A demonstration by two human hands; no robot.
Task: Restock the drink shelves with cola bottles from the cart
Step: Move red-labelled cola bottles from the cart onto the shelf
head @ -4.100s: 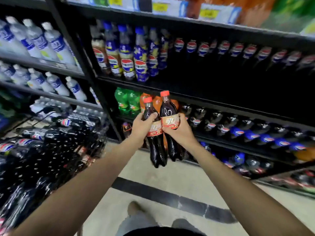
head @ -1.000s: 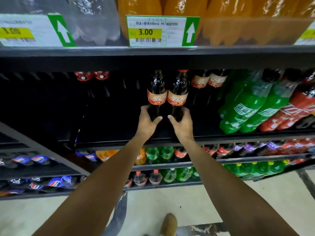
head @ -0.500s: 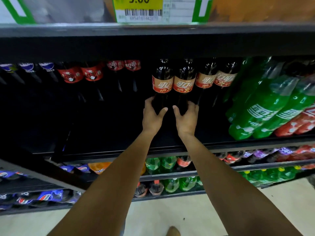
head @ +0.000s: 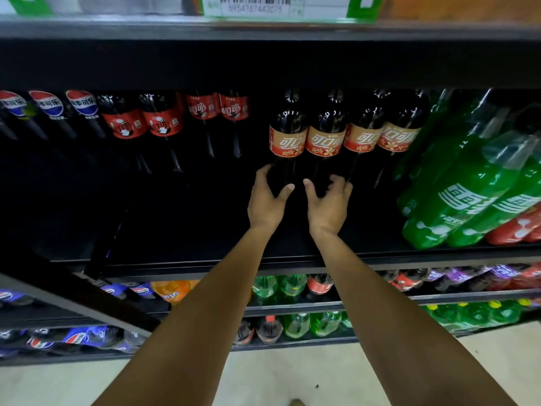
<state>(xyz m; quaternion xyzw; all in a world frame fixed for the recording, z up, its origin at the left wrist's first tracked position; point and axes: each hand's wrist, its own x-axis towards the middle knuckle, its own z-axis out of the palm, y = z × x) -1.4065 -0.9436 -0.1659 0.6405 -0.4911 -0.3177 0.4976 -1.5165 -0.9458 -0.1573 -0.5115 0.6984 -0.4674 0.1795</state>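
Note:
Two dark cola bottles with orange-red labels stand upright side by side on the dark middle shelf (head: 292, 260). My left hand (head: 265, 205) grips the base of the left cola bottle (head: 288, 136), thumb on its right side. Around the base of the right cola bottle (head: 323, 140), my right hand (head: 328, 205) curls its fingers. Both bottles stand deep on the shelf, right beside two matching cola bottles (head: 380, 136). The cart is out of view.
Green soda bottles (head: 456, 197) lean at the right of the same shelf. Red-label cola (head: 146, 121) and Pepsi bottles (head: 46, 104) line the back left, with dark bare shelf in front. A shelf edge with a price tag (head: 281, 7) hangs overhead; lower shelves hold mixed drinks.
Both hands have carried the two bottles from in front of the lower shelves up onto this shelf and pushed them further back, next to the matching pair. The view has moved closer.

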